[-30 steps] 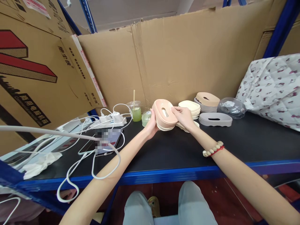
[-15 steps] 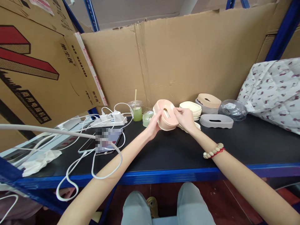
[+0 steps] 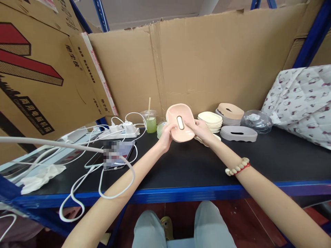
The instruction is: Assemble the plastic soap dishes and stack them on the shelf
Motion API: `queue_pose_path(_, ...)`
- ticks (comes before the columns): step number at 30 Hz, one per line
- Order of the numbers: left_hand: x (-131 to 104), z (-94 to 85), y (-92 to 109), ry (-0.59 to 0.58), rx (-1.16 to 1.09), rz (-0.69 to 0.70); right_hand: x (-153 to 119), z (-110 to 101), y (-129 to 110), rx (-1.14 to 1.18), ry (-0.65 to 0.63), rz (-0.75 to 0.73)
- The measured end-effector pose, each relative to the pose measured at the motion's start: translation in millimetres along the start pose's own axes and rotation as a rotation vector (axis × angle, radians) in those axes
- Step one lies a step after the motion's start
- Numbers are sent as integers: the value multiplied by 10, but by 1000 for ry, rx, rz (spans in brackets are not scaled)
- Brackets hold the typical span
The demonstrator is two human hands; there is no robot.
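A pink rounded dish-like piece point(image 3: 180, 109) with a slot in its middle is held up above the black shelf. My left hand point(image 3: 166, 136) grips its lower left edge, thumb on the front. On the right edge, my right hand point(image 3: 198, 129) holds it with the thumb reaching over the surface. Behind my right hand stands a stack of cream pieces point(image 3: 211, 119), and another cream piece lies partly hidden under that hand. A green container point(image 3: 160, 128) is partly covered by my left hand.
A green drink cup point(image 3: 151, 124) with a straw and a white power strip point(image 3: 121, 132) with looping cables are at left. To the right are a grey slotted piece point(image 3: 239, 133), a tan piece point(image 3: 231, 111) on grey ones, a clear plastic cover point(image 3: 256, 120) and a patterned quilted cloth point(image 3: 305, 100).
The pink piece has tilted up, so its face with the slot now points toward me. My right thumb has moved onto its surface, and my left hand has shifted slightly lower.
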State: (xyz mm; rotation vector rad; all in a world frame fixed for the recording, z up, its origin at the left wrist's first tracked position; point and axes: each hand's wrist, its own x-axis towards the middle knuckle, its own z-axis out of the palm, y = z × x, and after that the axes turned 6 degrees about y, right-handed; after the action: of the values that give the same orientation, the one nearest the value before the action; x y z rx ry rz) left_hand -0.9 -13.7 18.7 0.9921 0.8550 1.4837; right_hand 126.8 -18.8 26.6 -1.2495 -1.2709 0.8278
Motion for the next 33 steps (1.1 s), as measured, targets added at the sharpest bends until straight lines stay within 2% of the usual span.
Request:
queue_pose_path(3, 2, 12, -12, 1, -12, 36, -4, 16, 26, -49, 16, -25)
queue_pose_path(6, 0, 26, -1, 37, -31, -2, -6, 18, 52, -105, 22, -10)
queue_pose_path(8, -9, 37, 25, 70, -72, -39, 10, -19, 49, -141, 68, -88)
queue_pose_path(11, -34, 51, 80, 140, -135, -64, 83, -191, 0, -246, 291, -260)
queue_pose_path(14, -57, 59, 120, 194, -161, -61, 199, -512, -61, -403, 550, -316)
queue_pose_path(16, -66, 60, 129, 212, -173, -63, 270, -763, -60, -498, 696, -282)
queue_pose_path(18, -69, 60, 127, 223, -178, -72, 318, -992, -5, -563, 857, -186)
queue_pose_path(22, -68, 58, 123, 230, -174, -95, 356, -1279, 216, -529, 1112, 40)
queue_pose_path(26, -63, 60, 140, 218, -173, -117, 369, -1368, 389, -489, 1145, 190)
queue_pose_path(33, -86, 64, 180, 196, -202, -117, 351, -1439, 386, -378, 1175, 249)
